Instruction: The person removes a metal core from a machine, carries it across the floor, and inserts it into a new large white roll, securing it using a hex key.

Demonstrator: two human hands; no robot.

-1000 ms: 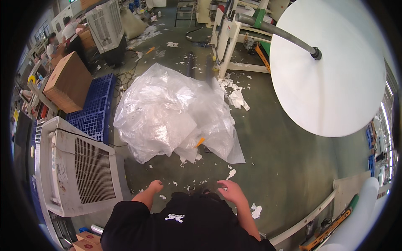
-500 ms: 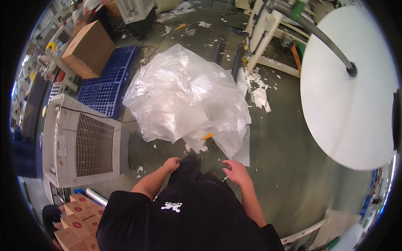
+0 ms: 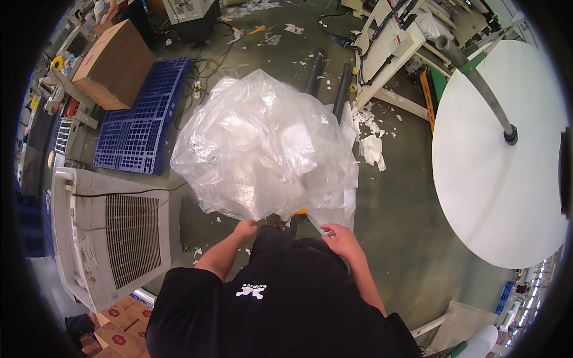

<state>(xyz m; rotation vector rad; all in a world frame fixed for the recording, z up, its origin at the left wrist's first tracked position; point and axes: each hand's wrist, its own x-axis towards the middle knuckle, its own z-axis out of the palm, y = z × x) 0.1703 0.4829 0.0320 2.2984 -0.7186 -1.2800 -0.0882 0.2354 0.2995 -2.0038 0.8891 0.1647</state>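
A large crumpled heap of clear plastic sheeting lies on the floor in front of me. My left hand hangs beside my thigh, close to the heap's near edge, its fingers curled in with nothing visible in them. On the other side, my right hand is near the sheeting's lower right corner, thumb and fingers apart and holding nothing. A small orange piece shows at the heap's near edge, between my hands. What lies beneath the sheeting cannot be made out.
At left stand a grey-white grilled machine, a blue pallet and a stack of brown cardboard. A large white roll stands at right. Dark tubes and torn white scraps lie beyond the heap. Printed cartons sit behind left.
The heap and surroundings sit slightly lower in the picture, and my legs are nearer the heap's edge. My right hand's fingers are a little more curled. The sheeting looks little changed.
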